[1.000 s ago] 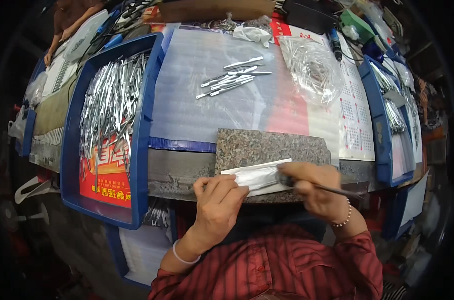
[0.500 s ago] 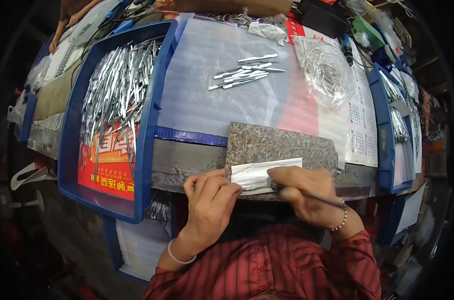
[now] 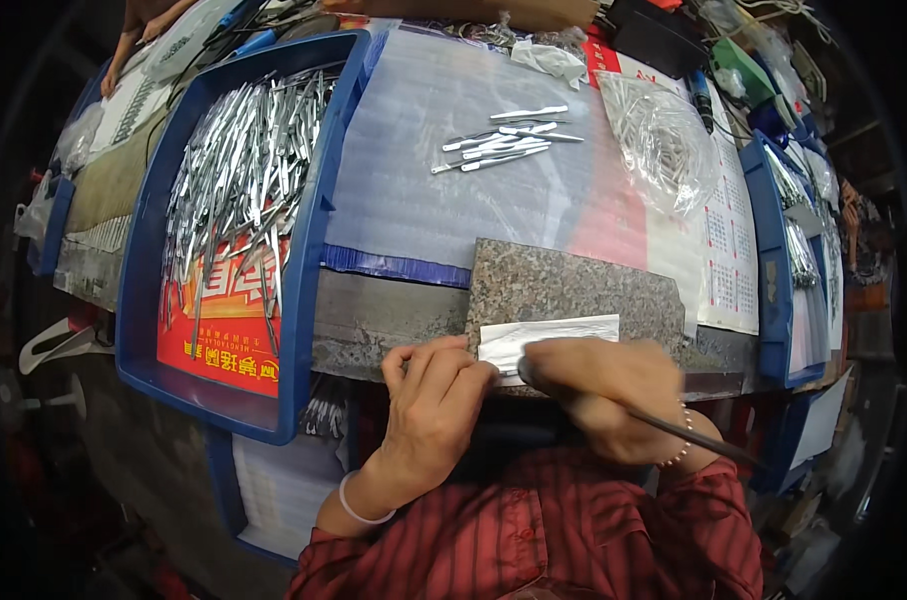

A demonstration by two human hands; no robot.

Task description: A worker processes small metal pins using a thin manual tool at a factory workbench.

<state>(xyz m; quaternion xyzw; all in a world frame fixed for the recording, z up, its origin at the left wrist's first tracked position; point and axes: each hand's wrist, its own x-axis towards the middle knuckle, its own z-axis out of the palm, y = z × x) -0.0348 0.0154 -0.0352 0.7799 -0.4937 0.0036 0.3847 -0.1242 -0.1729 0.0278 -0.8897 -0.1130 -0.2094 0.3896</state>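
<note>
**Two hands at a granite slab, white sheet under the fingertips**

Item 1. My left hand: fingers curled close together, tips pressing down on the near left corner of a white sheet. It holds nothing else that I can see. A pale band sits on that wrist.

Item 2. My right hand: fingers closed around a slim dark tool, whose handle runs back past the wrist toward the lower right. Its working tip lies hidden at the fingertips, right at the sheet's near edge; I cannot tell what kind of tip it has. A beaded bracelet is on that wrist.

Item 3. White sheet: flat, oblong, lying on the speckled granite slab, directly beyond both sets of fingertips and touching them.

Item 4. Granite slab: rests on the grey bench edge, extending away from the fingers.

Item 5. Small cluster of silvery metal pieces: loose on the pale mat, well beyond the fingers, apart from the slab.

Item 6. Blue tray: off to the left of my left fingers, filled with many more silvery metal pieces over a red printed sheet.

Item 7. Clear plastic bag: crumpled, far beyond my right fingers, to the right of the small cluster.

Item 8. Further blue bins: beyond my right hand, at the right edge, contents too small to name.
</note>
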